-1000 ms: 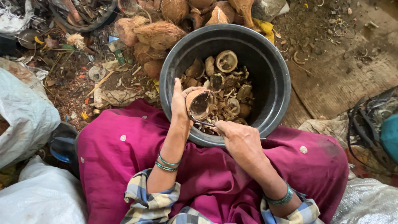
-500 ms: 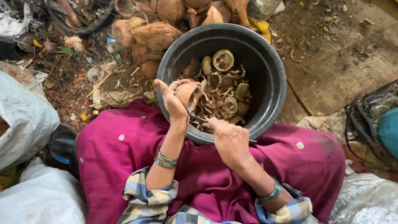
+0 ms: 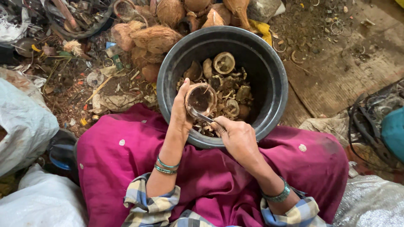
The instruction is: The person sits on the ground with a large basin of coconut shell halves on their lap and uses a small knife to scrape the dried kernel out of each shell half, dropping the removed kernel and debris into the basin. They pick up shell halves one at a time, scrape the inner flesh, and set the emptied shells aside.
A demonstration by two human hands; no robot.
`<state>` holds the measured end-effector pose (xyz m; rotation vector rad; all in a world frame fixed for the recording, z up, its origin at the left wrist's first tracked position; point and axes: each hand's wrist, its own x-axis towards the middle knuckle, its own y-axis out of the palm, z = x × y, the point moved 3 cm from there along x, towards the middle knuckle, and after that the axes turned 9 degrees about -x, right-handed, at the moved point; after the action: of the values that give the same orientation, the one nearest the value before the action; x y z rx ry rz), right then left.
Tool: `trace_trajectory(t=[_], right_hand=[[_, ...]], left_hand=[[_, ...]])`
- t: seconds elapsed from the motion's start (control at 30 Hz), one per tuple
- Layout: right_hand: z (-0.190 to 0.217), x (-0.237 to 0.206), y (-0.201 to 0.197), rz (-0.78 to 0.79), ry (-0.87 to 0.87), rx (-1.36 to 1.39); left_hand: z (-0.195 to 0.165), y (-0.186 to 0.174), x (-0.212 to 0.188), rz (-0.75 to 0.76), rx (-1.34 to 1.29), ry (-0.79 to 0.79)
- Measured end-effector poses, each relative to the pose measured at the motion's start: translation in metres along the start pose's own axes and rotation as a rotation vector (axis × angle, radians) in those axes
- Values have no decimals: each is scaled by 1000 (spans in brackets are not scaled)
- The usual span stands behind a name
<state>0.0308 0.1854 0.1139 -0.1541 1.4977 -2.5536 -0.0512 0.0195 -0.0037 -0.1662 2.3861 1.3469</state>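
My left hand [image 3: 181, 112] holds a brown half coconut shell [image 3: 201, 99], its hollow facing up, over the near side of a big black bucket [image 3: 269, 67]. My right hand [image 3: 236, 136] grips a metal tool [image 3: 200, 115] whose tip rests inside the shell's lower rim. The bucket holds several shell halves and coconut scraps [image 3: 229, 90]. It stands between my knees, against my magenta skirt [image 3: 210, 176].
Whole husked coconuts [image 3: 156, 38] lie piled beyond the bucket at the top left. Litter and husk bits cover the ground to the left. White sacks [image 3: 23, 122] sit at the left, a teal object [image 3: 393, 130] and cables at the right, bare wooden floor at the upper right.
The shell has turned so its hollow faces up more fully. My right hand shifted slightly with the tool working at the shell's rim. The view moved a little closer.
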Motion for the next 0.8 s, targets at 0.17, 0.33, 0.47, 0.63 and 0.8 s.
trace_trajectory(t=[0.17, 0.33, 0.47, 0.63, 0.8], right_hand=[[-3, -1, -12, -19, -7, -53], [-11, -2, -25, 0, -109, -92], [-9, -4, -24, 5, -248, -121], [-8, -5, -21, 4, -274, -270], [-6, -8, -24, 4, -311, -446]], left_hand=[[-6, 3, -5, -23, -215, -28], [-8, 9, -11, -27, -330, -152], [-8, 14, -14, 88, -334, -157], [-7, 10, -11, 94, -287, -142], [1, 11, -7, 34, 175, -9]])
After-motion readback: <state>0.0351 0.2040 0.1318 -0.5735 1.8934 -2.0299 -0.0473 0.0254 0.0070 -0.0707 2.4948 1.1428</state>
